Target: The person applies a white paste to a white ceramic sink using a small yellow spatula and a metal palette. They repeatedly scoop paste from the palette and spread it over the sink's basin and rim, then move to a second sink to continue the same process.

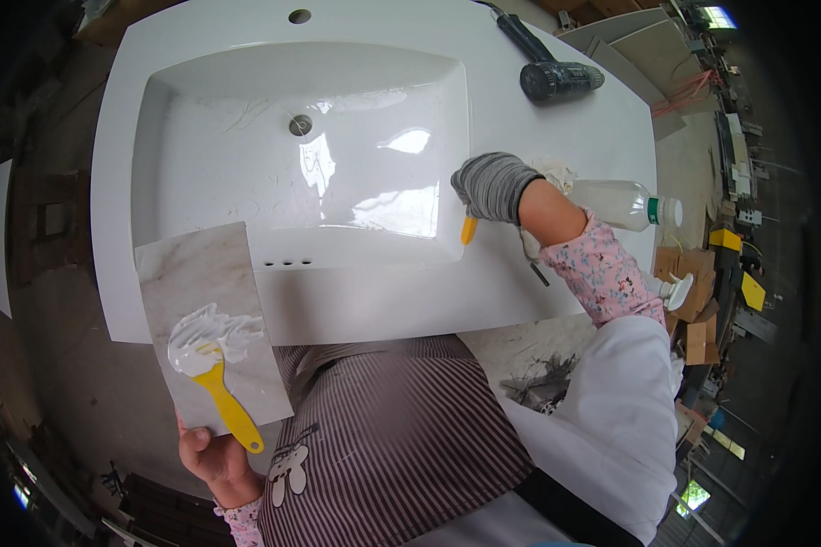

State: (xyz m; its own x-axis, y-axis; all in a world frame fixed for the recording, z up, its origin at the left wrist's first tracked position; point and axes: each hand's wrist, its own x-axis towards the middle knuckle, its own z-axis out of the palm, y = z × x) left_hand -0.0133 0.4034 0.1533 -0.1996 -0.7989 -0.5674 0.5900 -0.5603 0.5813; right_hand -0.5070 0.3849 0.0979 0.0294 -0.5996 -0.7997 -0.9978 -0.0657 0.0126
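My left hand [219, 457], bare, grips the lower edge of a marble-patterned board [198, 273]. White paste [215, 331] is smeared over the board, and a yellow plastic scraper [229, 403] lies with its blade in it. The board's far end overlaps the front left of a white washbasin countertop [383, 308]. In a grey knit glove, my right hand [494, 188] is at the right rim of the basin [246, 171]. It is closed around a tool with a yellow end [469, 230]; the rest of that tool is hidden by the fingers.
A black heat gun [554, 75] lies at the countertop's back right. Beyond my right wrist are a clear plastic bottle [609, 202] on its side and a crumpled cloth [554, 172]. A dark thin rod [540, 274] pokes out near my forearm. Cardboard boxes [694, 280] stand farther right.
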